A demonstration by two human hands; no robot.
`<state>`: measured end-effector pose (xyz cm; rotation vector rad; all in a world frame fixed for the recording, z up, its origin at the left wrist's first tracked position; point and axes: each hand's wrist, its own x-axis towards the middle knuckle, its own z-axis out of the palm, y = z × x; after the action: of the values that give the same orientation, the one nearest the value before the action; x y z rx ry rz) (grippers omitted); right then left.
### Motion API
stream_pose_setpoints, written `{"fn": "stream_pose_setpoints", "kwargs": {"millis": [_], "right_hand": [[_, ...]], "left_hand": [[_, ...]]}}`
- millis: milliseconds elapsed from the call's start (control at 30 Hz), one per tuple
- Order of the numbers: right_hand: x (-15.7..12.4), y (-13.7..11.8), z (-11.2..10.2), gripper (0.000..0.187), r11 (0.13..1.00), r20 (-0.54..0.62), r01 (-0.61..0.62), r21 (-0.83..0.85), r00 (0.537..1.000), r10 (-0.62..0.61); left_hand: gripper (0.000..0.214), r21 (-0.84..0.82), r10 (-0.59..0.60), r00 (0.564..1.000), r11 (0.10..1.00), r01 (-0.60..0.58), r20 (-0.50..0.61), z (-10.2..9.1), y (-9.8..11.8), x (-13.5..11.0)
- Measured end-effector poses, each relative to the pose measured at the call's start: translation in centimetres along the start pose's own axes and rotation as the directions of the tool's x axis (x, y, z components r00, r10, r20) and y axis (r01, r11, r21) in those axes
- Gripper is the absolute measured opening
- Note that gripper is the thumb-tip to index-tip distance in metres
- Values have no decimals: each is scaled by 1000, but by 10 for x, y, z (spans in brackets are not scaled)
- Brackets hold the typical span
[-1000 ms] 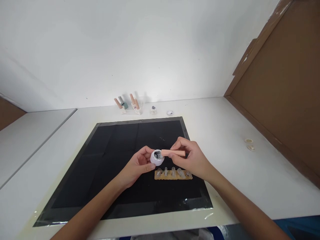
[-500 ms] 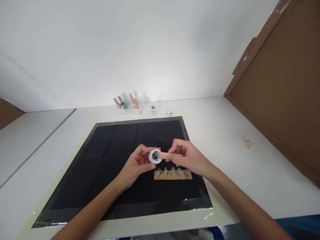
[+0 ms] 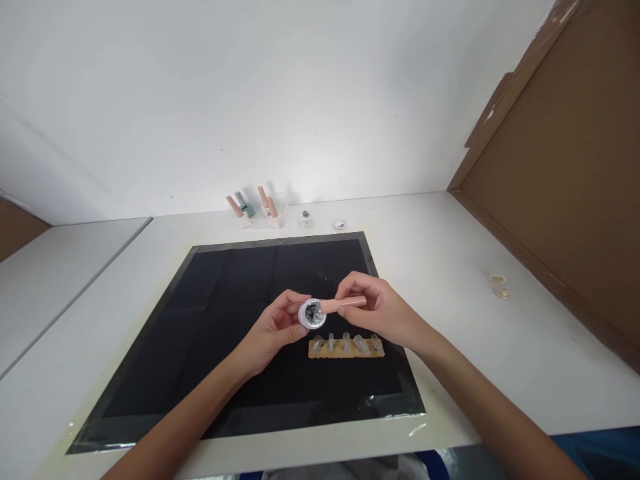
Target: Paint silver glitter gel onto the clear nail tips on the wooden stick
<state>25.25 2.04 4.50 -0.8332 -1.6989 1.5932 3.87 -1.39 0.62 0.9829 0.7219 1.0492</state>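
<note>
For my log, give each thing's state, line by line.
Round white jar: open, tilted, in the left hand.
Slim peach handle: pinched in the right hand, end at the jar.
Tan strip: flat, bearing five clear nail tips.
Rectangular black mat: spread flat.
Three peach-capped bottles: closed, leaning.
Grey-capped green bottle: closed, leaning.
Small clear bottle: upright, closure unclear.

Two pale round pieces (image 3: 501,293) near a brown panel (image 3: 565,173) — white wall (image 3: 310,87) behind.

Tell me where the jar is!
In the head view, the jar is in the left hand, over the black mat, left of the peach handle.
</note>
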Motion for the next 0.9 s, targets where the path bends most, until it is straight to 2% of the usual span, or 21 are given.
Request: {"fn": "stream_pose_setpoints", "kwargs": {"millis": [167, 267, 567, 733, 900], "right_hand": [[1, 0, -1, 10, 1000, -25, 12, -25, 1000, -12], [1, -2, -1, 9, 1000, -22, 11, -21, 1000, -11], [-1, -2, -5, 9, 999, -25, 23, -35, 999, -24], [-2, -4, -6, 9, 994, -97, 40, -103, 994, -50], [-3, -2, -3, 4, 974, -197, 117, -195, 968, -156]], "left_hand": [[30, 31, -40, 999, 999, 41, -8, -1, 1, -2], [30, 39, -61, 998, 997, 60, 25, -2, 1, -3], [31, -26, -88, 993, 996, 90, 80, -2, 1, -3], [31, -50, -84, 992, 995, 89, 98, -6, -3, -4], [35, -48, -91, 991, 994, 96, 95, -10, -6, -6]]}}
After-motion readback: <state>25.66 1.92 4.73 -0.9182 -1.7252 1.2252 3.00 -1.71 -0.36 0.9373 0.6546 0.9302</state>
